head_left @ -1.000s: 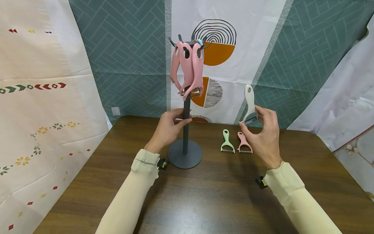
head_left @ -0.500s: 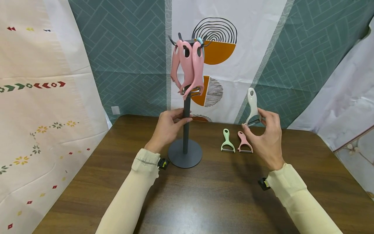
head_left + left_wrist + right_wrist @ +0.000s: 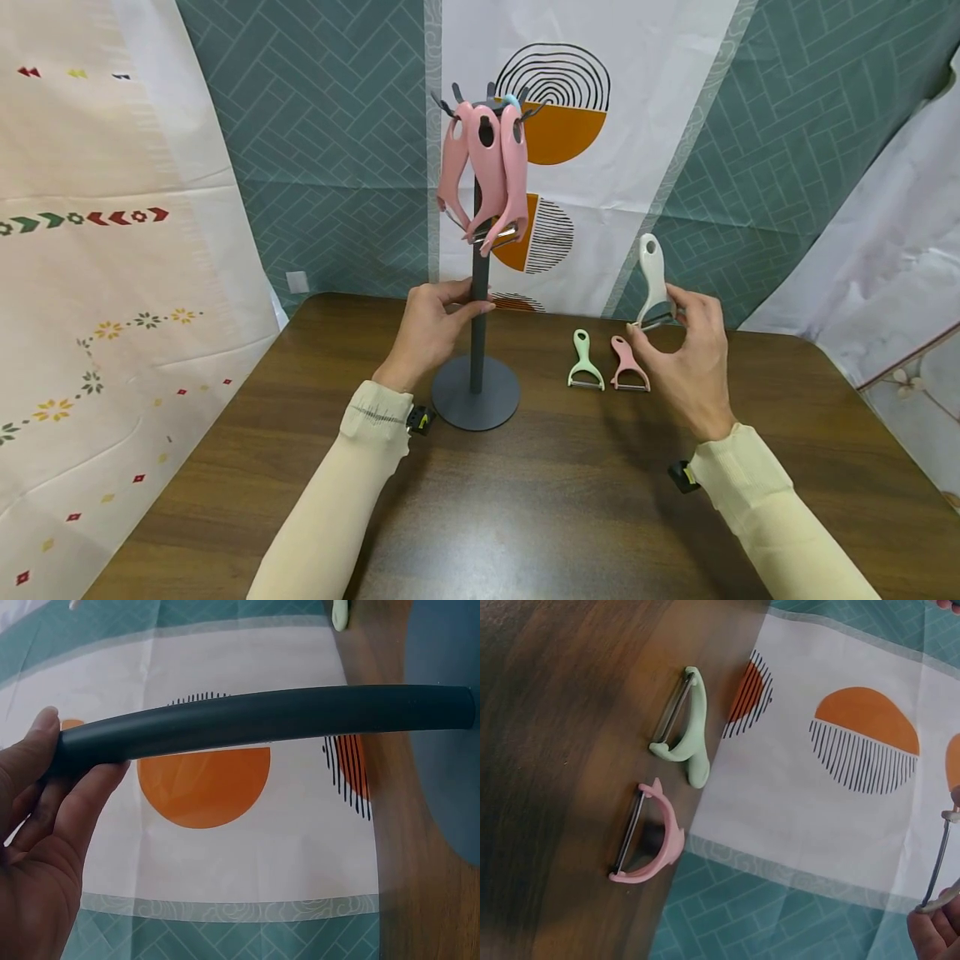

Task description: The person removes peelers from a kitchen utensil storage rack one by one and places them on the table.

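Note:
My left hand grips the dark grey pole of a stand about halfway up, thumb in front. From the hooks at the stand's top hang several pink peelers, with a bit of a light blue one showing behind them. My right hand pinches a white peeler by the two sides of its blade end, handle pointing up, above the table. A green peeler and a pink peeler lie side by side on the table, just left of that hand.
The brown wooden table has its back edge against a hanging patterned cloth. The stand's round base rests left of the two lying peelers. A pale cloth with small motifs hangs on the left.
My right hand has moved slightly right and down with the white peeler. The stand's top has turned a little, shifting the hanging pink peelers slightly right. My left hand stays on the pole.

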### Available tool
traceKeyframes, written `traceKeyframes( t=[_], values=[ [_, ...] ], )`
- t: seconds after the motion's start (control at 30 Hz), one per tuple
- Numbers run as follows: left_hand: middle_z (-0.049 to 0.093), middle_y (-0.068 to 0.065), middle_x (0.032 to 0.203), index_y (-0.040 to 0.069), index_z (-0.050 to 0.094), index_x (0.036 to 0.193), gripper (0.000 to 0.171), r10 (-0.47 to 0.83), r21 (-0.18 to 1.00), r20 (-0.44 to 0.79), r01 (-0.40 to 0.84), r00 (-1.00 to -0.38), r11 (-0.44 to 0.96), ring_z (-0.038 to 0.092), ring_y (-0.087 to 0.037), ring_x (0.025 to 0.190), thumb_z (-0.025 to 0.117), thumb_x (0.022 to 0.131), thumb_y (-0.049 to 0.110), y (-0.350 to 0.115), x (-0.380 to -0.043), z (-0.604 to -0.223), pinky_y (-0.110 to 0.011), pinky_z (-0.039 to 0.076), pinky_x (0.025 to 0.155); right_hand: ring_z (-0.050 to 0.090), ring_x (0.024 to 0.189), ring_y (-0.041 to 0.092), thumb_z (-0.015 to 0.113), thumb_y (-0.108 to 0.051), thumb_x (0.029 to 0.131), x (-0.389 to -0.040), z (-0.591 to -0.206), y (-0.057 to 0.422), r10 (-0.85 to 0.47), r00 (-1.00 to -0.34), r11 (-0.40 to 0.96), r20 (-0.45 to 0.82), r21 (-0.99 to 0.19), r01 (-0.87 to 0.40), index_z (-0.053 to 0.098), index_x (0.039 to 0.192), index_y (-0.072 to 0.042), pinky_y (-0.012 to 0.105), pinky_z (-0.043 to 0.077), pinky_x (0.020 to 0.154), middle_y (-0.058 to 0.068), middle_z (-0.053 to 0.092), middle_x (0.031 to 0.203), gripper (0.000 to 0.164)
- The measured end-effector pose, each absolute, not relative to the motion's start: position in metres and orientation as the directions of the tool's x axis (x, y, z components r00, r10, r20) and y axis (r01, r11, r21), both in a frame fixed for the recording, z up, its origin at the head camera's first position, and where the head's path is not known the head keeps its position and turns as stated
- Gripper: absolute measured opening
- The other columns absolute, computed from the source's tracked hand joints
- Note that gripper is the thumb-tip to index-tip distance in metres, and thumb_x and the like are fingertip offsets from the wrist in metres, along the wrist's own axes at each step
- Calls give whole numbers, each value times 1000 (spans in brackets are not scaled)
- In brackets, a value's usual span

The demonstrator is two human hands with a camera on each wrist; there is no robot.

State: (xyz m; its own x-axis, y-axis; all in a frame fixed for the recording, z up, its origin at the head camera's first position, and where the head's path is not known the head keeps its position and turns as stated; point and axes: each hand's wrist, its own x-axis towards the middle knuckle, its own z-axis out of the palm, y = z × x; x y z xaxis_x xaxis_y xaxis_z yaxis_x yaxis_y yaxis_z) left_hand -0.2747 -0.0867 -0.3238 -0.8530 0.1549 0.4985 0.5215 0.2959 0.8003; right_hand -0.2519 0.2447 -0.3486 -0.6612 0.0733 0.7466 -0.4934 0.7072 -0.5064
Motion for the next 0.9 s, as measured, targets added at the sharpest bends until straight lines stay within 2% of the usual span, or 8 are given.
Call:
traceKeyframes(
  t=[0.13, 0.3, 0.53, 0.9],
  values=[
    [79, -10, 109, 8, 77, 119, 30, 154, 799, 505, 527, -849, 289, 75, -20, 100, 78, 90, 12, -86, -275, -324, -35, 62, 88, 53, 114, 28, 85, -12, 81, -252, -351, 247, 81, -669, 704, 739, -518, -486, 58, 140, -3, 12, 39, 100, 22, 54, 126, 65],
    [78, -14, 110, 7, 76, 120, 31, 153, 791, 516, 537, -843, 292, 75, -22, 99, 78, 90, 12, -86, -275, -325, -36, 62, 87, 54, 112, 28, 84, -10, 80, -252, -354, 251, 95, -669, 704, 737, -525, -479, 59, 138, -2, 5, 36, 98, 22, 54, 125, 64],
    [79, -13, 108, 7, 77, 119, 31, 144, 786, 521, 539, -841, 304, 76, -21, 98, 79, 88, 14, -85, -275, -324, -32, 63, 84, 54, 113, 31, 83, -11, 81, -253, -358, 257, 95, -681, 720, 727, -522, -457, 58, 139, 0, 4, 34, 97, 24, 54, 124, 64],
    [79, -12, 107, 7, 76, 120, 31, 151, 781, 519, 538, -841, 317, 78, -22, 94, 79, 89, 15, -85, -276, -326, -33, 63, 82, 53, 110, 34, 85, -10, 79, -255, -366, 265, 110, -694, 746, 711, -521, -415, 59, 137, 3, 15, 38, 94, 26, 55, 121, 65]
  ],
)
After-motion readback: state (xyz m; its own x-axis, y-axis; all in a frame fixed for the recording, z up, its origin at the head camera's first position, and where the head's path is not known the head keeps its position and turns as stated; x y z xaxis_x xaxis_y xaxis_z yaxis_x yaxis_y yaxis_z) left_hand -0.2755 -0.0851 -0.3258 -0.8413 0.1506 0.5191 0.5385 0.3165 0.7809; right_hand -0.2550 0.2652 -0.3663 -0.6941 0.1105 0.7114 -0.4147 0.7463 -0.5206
